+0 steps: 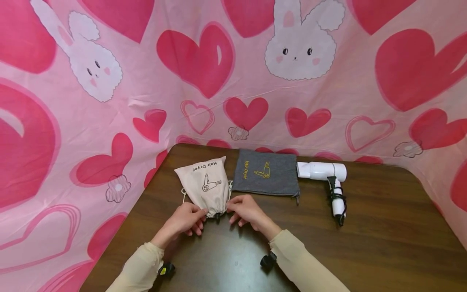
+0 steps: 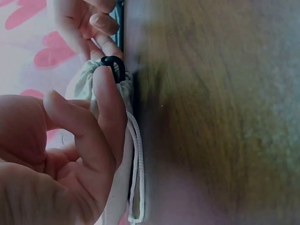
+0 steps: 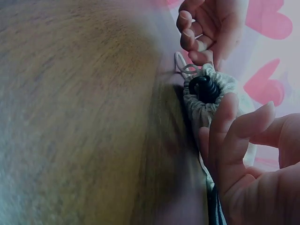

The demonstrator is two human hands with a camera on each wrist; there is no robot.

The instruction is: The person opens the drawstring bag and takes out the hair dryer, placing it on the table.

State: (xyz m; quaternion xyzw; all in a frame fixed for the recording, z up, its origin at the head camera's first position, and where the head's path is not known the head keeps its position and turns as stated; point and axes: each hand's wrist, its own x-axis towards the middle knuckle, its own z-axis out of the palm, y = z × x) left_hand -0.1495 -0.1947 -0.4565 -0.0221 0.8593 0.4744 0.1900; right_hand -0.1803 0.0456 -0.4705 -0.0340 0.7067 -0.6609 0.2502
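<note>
A cream drawstring bag [image 1: 197, 178] printed "Hair Dryer" lies on the table, its gathered mouth towards me. My left hand [image 1: 185, 219] pinches the left side of that mouth between thumb and fingers. On the other side, my right hand [image 1: 249, 213] holds the mouth's right edge in the same way. Inside the puckered opening, a coiled black cord [image 3: 206, 89] shows in the right wrist view; the rest of the contents is hidden by the cloth. A white drawstring [image 2: 139, 187] loops out along the bag's side in the left wrist view.
Behind my right hand a dark grey drawstring bag [image 1: 279, 182] lies flat, also printed "Hair Dryer". A white hair dryer [image 1: 321, 171], black cord wrapped round its handle, lies to its right. Pink heart-patterned cloth [image 1: 255, 89] hangs around the brown table [image 1: 383, 219].
</note>
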